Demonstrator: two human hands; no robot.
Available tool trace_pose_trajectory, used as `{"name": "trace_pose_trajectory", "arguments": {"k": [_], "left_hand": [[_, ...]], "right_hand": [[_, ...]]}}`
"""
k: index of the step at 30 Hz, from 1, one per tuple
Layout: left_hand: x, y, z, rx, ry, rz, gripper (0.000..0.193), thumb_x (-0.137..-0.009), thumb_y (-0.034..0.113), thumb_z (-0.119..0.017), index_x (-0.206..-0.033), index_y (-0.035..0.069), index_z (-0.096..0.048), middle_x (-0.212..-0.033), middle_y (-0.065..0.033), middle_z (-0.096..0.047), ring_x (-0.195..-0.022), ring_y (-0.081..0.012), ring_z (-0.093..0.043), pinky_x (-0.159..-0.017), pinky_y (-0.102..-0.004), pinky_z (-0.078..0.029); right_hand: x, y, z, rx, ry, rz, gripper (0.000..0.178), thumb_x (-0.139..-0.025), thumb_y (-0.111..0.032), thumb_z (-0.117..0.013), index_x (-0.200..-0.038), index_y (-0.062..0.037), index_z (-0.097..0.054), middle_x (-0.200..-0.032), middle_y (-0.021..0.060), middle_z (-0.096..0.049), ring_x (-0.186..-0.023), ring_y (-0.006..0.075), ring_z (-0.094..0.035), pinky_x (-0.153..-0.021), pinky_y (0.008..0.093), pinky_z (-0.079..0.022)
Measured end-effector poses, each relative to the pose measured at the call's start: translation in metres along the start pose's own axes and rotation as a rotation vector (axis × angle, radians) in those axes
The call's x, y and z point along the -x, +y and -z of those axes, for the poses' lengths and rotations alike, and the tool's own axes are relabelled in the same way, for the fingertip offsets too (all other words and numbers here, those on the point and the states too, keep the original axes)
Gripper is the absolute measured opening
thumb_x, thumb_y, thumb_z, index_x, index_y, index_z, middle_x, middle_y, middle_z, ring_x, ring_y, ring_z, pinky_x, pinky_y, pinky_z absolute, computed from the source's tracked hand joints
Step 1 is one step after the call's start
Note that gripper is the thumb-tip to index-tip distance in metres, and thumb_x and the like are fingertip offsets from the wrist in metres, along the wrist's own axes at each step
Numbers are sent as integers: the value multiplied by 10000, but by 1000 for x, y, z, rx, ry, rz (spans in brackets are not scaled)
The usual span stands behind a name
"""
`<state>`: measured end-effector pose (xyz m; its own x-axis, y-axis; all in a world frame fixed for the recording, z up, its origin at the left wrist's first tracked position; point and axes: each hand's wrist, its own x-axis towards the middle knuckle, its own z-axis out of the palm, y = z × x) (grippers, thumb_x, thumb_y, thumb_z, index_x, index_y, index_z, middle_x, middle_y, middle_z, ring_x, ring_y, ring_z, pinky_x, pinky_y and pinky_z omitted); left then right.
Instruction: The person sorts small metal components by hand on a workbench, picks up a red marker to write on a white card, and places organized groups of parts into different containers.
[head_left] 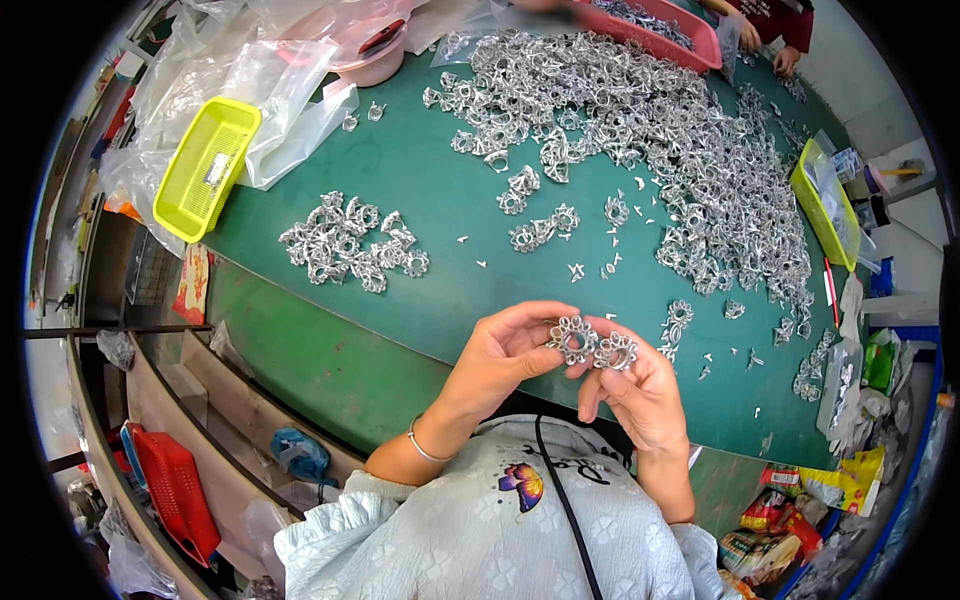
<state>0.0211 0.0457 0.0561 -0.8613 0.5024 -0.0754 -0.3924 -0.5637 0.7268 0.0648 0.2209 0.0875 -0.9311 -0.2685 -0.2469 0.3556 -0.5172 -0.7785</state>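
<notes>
Close to my body, just over the table's near edge, both hands are raised side by side. My left hand (510, 350) pinches a silvery flower-shaped metal piece (574, 340) between thumb and fingers. A second flower-shaped metal piece (616, 351) is gripped by my right hand (640, 395), and the two pieces touch or nearly touch; whether they are joined I cannot tell. A large heap of similar metal pieces (640, 120) covers the far right of the green table (420, 210). To the left lies a smaller pile of metal pieces (350, 240).
A yellow-green basket (205, 170) stands at the table's left edge beside clear plastic bags (280, 100). Another green basket (828, 205) is at the right. A pink tray (670, 35) sits behind the heap, near another person's hands (768, 50). Tiny metal bits (610, 268) lie scattered about.
</notes>
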Motion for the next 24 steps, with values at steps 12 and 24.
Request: {"name": "trace_pose_trajectory", "arguments": {"k": [12, 24], "left_hand": [[3, 7, -12, -12, -49, -30, 421, -768, -24, -650, -1165, -43, -510, -1150, -112, -495, -1048, -186, -531, -899, -321, -438], [7, 0, -19, -181, -30, -104, 388, -782, -108, -591, -1162, -62, -524, -1156, -86, -403, -1023, -193, -533, -858, -302, -493]], "right_hand": [[3, 8, -6, 842, 302, 407, 451, -684, 12, -725, -1105, 32, -568, -922, 117, -659, -660, 143, -650, -560, 236, -506], [2, 1, -18, 1445, 321, 682, 583, -573, 23, -734, -1134, -6, -577, -669, 67, -408, -567, 208, -462, -491, 322, -388]]}}
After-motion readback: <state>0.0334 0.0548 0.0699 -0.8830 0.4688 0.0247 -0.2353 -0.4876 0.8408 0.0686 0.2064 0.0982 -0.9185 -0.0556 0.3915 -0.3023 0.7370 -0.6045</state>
